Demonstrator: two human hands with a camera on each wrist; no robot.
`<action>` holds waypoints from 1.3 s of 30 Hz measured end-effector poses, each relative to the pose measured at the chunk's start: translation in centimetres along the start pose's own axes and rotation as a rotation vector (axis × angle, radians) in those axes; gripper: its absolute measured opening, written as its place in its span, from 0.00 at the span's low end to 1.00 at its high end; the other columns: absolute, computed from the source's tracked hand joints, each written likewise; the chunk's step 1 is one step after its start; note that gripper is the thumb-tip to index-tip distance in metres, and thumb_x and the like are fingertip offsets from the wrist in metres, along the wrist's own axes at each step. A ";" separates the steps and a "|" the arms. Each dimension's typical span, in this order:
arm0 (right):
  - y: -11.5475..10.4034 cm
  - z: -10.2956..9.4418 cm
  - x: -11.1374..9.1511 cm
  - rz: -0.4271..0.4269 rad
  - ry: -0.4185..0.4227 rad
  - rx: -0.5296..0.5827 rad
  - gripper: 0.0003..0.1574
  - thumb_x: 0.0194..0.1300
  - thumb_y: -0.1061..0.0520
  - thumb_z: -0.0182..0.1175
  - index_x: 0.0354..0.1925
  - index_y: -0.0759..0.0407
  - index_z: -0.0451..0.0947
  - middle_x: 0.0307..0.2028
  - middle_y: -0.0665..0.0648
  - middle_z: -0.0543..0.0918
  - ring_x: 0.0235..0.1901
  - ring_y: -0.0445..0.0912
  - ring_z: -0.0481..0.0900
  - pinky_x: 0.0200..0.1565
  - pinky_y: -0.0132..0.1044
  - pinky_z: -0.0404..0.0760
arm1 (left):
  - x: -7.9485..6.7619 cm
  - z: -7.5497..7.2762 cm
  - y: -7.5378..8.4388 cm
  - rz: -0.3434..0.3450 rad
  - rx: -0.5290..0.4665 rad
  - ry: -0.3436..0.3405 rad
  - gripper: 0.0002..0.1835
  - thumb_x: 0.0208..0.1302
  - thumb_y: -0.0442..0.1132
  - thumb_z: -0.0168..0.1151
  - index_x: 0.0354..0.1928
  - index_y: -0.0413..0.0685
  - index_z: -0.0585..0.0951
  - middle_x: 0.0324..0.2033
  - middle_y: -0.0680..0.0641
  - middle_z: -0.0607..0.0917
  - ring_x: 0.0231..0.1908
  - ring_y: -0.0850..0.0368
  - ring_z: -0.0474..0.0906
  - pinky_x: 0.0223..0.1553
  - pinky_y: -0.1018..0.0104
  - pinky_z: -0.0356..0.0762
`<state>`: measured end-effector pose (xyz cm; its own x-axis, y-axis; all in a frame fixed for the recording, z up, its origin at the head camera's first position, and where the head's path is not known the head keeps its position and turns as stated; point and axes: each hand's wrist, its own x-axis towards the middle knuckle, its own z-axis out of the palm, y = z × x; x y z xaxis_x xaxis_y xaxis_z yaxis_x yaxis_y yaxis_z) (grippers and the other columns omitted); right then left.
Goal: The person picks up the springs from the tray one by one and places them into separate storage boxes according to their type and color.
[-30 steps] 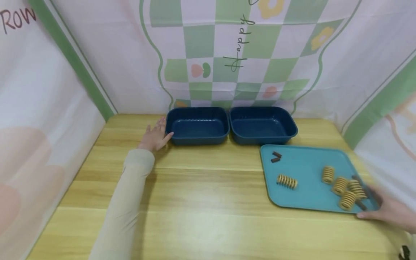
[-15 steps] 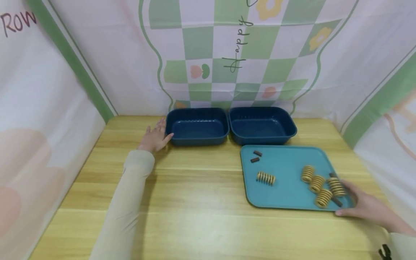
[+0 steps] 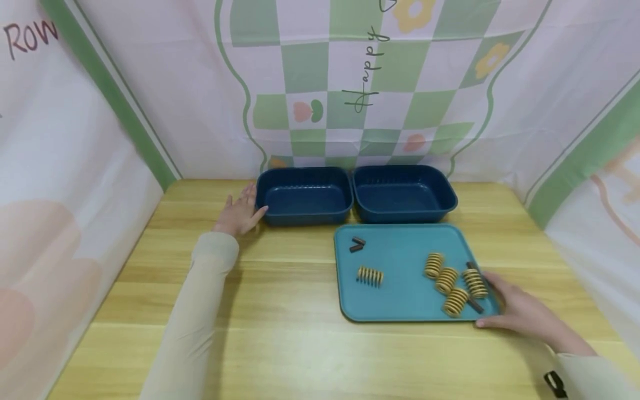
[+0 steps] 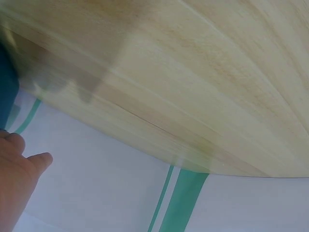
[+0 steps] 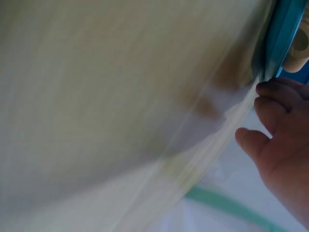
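My left hand (image 3: pixel 237 214) lies against the left end of a dark blue bin (image 3: pixel 305 218), its thumb at the front corner. Cupped about the near right corner of a teal tray (image 3: pixel 400 303) is my right hand (image 3: pixel 525 312), fingers along the side and thumb at the front edge. Several tan ribbed coils like springs (image 3: pixel 446 281) cluster on the tray's right part, beside dark bars (image 3: pixel 475 305). One separate coil (image 3: pixel 370 276) lies on the left part, below short dark pieces (image 3: pixel 356 248). In the right wrist view, fingertips (image 5: pixel 273 92) meet the tray's edge.
A second dark blue bin (image 3: pixel 405 215) stands right beside the first, at the back of the wooden table (image 3: pixel 280 355). Patterned cloth (image 3: pixel 345 61) hangs behind the bins and at both sides. A small black item (image 3: pixel 555 384) is near the right sleeve.
My right hand has slid the tray leftward along the table, carrying the coils and dark pieces with it, to in front of the bins. My left hand has stayed at the left bin.
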<state>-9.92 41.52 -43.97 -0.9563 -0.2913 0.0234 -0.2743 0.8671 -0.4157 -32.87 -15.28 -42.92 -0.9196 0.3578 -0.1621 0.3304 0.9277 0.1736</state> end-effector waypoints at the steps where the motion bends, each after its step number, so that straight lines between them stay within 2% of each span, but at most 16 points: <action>1: -0.4 0.2 0.2 -0.009 0.005 -0.004 0.68 0.32 0.45 0.79 0.62 0.79 0.58 0.52 0.82 0.70 0.47 0.75 0.71 0.43 0.68 0.69 | 0.0 0.0 0.0 -0.001 0.000 0.000 0.40 0.74 0.58 0.30 0.72 0.33 0.36 0.72 0.37 0.39 0.72 0.45 0.35 0.67 0.39 0.35; 7: -2.6 1.1 1.3 -0.055 0.041 -0.020 0.68 0.32 0.41 0.78 0.61 0.77 0.60 0.50 0.79 0.73 0.43 0.70 0.76 0.41 0.66 0.72 | 0.1 0.2 -0.1 -0.002 -0.004 0.013 0.40 0.74 0.58 0.30 0.72 0.33 0.37 0.72 0.38 0.39 0.72 0.45 0.36 0.67 0.40 0.36; 15: -5.1 2.0 2.2 -0.023 0.005 -0.022 0.69 0.35 0.37 0.76 0.63 0.77 0.58 0.55 0.80 0.67 0.48 0.73 0.72 0.48 0.71 0.63 | 0.2 0.2 -0.1 -0.004 -0.009 0.016 0.40 0.74 0.57 0.31 0.72 0.33 0.37 0.72 0.37 0.39 0.72 0.45 0.35 0.67 0.39 0.36; 24: -7.0 2.7 2.7 0.008 -0.016 -0.040 0.72 0.36 0.32 0.73 0.64 0.76 0.57 0.58 0.81 0.64 0.51 0.73 0.70 0.51 0.73 0.59 | 0.2 0.2 0.0 0.001 -0.003 0.016 0.40 0.74 0.57 0.31 0.72 0.32 0.37 0.72 0.37 0.39 0.72 0.44 0.35 0.67 0.39 0.36; 33: -8.6 3.5 3.4 -0.019 -0.016 -0.069 0.72 0.37 0.32 0.72 0.65 0.77 0.56 0.59 0.81 0.65 0.53 0.71 0.70 0.53 0.71 0.61 | 0.3 0.3 -0.1 0.012 -0.001 0.018 0.40 0.74 0.58 0.29 0.72 0.33 0.37 0.72 0.37 0.40 0.72 0.45 0.35 0.67 0.40 0.35; 39: -9.6 3.9 3.7 -0.012 -0.032 -0.078 0.74 0.39 0.28 0.69 0.65 0.78 0.55 0.61 0.78 0.64 0.58 0.71 0.64 0.54 0.72 0.58 | 0.3 0.4 0.0 0.016 -0.002 0.026 0.40 0.74 0.58 0.29 0.72 0.33 0.37 0.72 0.37 0.40 0.72 0.45 0.36 0.67 0.40 0.35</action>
<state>-10.39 30.56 -43.47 -0.9494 -0.3140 -0.0017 -0.2944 0.8919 -0.3434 -33.10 -15.16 -43.38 -0.9196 0.3693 -0.1340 0.3443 0.9218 0.1781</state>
